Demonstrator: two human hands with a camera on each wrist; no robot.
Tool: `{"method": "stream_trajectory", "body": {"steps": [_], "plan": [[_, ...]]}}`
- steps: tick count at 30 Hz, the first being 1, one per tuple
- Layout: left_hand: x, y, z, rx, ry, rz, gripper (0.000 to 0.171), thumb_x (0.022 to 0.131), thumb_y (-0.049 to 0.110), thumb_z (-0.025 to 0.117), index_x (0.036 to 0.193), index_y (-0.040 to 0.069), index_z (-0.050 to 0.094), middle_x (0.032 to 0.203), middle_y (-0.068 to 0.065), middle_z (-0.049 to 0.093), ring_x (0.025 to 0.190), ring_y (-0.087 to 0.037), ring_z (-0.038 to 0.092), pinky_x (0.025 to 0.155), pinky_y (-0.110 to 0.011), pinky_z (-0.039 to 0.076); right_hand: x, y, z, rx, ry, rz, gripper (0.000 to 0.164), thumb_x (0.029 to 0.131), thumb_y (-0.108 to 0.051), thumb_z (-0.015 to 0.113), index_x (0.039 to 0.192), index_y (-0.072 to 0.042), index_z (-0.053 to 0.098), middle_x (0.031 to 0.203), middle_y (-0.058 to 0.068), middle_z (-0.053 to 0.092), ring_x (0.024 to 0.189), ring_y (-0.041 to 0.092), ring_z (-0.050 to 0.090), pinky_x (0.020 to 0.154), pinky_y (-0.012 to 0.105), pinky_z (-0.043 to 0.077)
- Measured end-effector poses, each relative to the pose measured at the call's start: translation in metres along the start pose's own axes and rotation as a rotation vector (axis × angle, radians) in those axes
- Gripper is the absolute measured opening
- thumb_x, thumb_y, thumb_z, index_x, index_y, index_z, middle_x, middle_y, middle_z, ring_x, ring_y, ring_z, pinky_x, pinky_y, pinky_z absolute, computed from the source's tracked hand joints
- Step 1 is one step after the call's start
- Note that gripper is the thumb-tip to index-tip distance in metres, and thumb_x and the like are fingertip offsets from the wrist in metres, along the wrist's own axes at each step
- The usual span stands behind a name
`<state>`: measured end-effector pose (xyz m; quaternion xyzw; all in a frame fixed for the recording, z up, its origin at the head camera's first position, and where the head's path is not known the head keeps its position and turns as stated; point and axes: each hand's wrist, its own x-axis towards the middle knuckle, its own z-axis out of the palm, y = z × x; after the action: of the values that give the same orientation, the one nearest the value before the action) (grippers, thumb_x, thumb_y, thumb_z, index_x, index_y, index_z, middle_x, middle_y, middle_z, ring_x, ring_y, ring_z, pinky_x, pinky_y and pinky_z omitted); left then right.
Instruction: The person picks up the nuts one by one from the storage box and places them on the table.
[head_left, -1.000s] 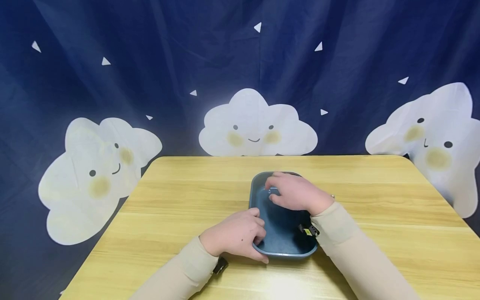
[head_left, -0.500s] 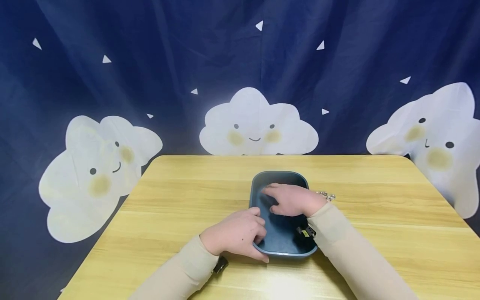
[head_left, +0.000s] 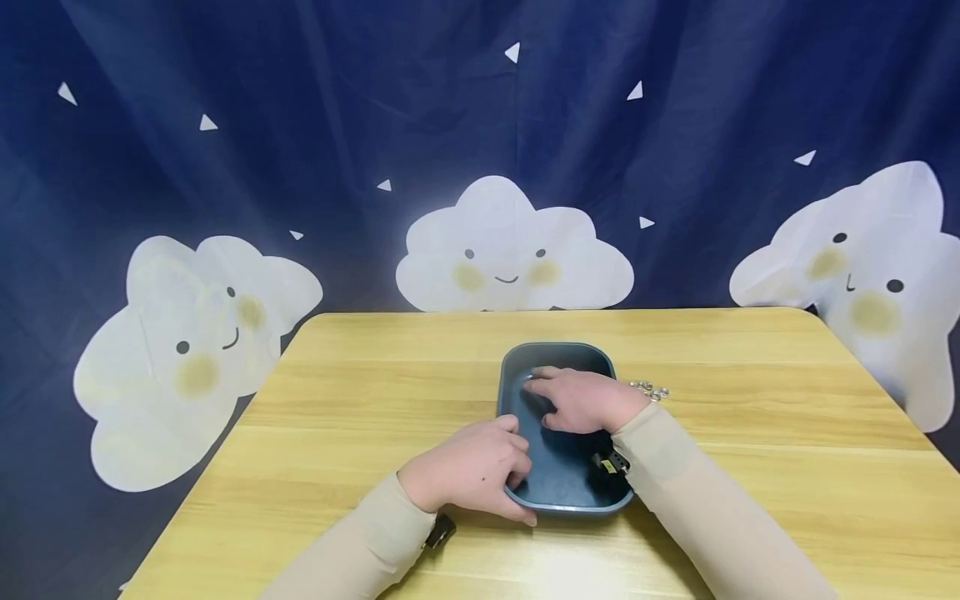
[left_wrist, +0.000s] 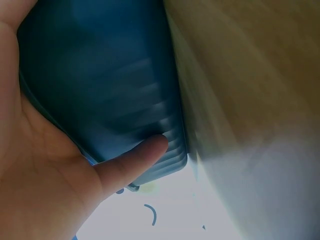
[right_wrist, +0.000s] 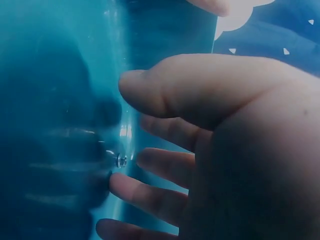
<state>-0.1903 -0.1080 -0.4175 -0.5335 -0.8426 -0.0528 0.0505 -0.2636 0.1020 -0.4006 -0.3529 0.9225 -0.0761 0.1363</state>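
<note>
A deep dark-blue plastic bin [head_left: 562, 467] with rounded corners sits on the wooden table. My left hand [head_left: 472, 467] grips its near left rim, fingers curled over the edge; in the left wrist view the thumb [left_wrist: 135, 162] lies along the ribbed outer wall. Inside the bin, towards its far half, my right hand [head_left: 588, 400] reaches down with fingers spread and loosely bent. The right wrist view shows a small shiny metal piece [right_wrist: 121, 160], like a nut, on the bin floor right by those fingertips. Nothing shows between the thumb and fingers.
Several small shiny metal pieces [head_left: 651, 390] lie in a cluster on the table just right of the bin, beside the right wrist. The wooden table [head_left: 360, 383] reaches back to a dark-blue curtain [head_left: 450, 100] printed with clouds.
My right hand has shifted down and nearer inside the bin, uncovering the cluster of metal pieces beside it. During the last half second it barely moves. The left hand and the bin stay put.
</note>
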Motion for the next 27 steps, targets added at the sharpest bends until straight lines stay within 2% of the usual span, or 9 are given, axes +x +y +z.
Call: {"method": "stream_trajectory", "body": {"steps": [5,9,12,15,21,25,27], "plan": [[-0.0002,-0.0009,0.0011,-0.005,0.005,0.000,0.056,0.072,0.067,0.079,0.057,0.027,0.044,0.063,0.018,0.035,0.068,-0.009,0.029,0.066,-0.022,0.024,0.0001,0.0001,-0.0007,-0.041,0.006,-0.029,0.054,0.088,-0.013,0.068,0.141,-0.006,0.058,0.148,0.016,0.050,0.135,0.037,0.048,0.104,0.049,0.043],[-0.0001,-0.0014,0.0023,-0.003,0.008,-0.002,0.056,0.072,0.067,0.079,0.056,0.027,0.044,0.062,0.017,0.035,0.068,-0.009,0.029,0.066,-0.023,0.024,-0.0004,0.0008,0.0002,-0.046,0.051,-0.045,0.047,0.087,-0.009,0.071,0.134,-0.007,0.064,0.128,0.011,0.059,0.114,0.027,0.058,0.094,0.042,0.050],[-0.0002,-0.0014,0.0035,-0.004,0.007,-0.006,0.056,0.071,0.067,0.080,0.056,0.027,0.044,0.062,0.018,0.035,0.069,-0.010,0.029,0.066,-0.023,0.025,-0.0012,0.0022,0.0016,-0.044,0.096,-0.055,0.041,0.087,-0.008,0.073,0.128,-0.009,0.067,0.111,0.006,0.059,0.096,0.021,0.058,0.083,0.037,0.052],[0.0003,-0.0012,0.0039,-0.004,0.006,-0.009,0.056,0.071,0.067,0.080,0.056,0.027,0.044,0.062,0.018,0.035,0.069,-0.010,0.029,0.066,-0.022,0.024,-0.0025,0.0041,0.0021,-0.059,0.122,-0.051,0.039,0.087,-0.007,0.073,0.125,-0.008,0.069,0.104,0.005,0.057,0.090,0.020,0.057,0.079,0.036,0.051],[0.0000,-0.0005,0.0029,-0.010,0.003,-0.008,0.056,0.071,0.067,0.080,0.056,0.027,0.044,0.062,0.017,0.035,0.069,-0.009,0.029,0.066,-0.022,0.024,-0.0038,0.0056,0.0027,-0.057,0.097,-0.012,0.027,0.087,-0.002,0.068,0.112,-0.008,0.073,0.103,0.005,0.064,0.093,0.021,0.062,0.085,0.038,0.052],[-0.0002,-0.0005,0.0023,-0.017,0.008,-0.009,0.057,0.071,0.066,0.080,0.056,0.026,0.043,0.062,0.017,0.035,0.069,-0.010,0.029,0.066,-0.022,0.023,-0.0043,0.0056,0.0022,-0.039,0.070,-0.019,0.015,0.087,0.001,0.064,0.092,-0.012,0.069,0.089,-0.002,0.065,0.081,0.015,0.059,0.078,0.033,0.052],[-0.0001,-0.0007,0.0023,-0.018,0.009,-0.008,0.057,0.071,0.066,0.080,0.056,0.026,0.043,0.062,0.017,0.035,0.069,-0.010,0.028,0.066,-0.022,0.023,-0.0050,0.0054,0.0016,-0.041,0.049,-0.025,0.017,0.086,0.001,0.063,0.082,-0.015,0.064,0.079,-0.005,0.060,0.071,0.013,0.054,0.071,0.031,0.049]]}}
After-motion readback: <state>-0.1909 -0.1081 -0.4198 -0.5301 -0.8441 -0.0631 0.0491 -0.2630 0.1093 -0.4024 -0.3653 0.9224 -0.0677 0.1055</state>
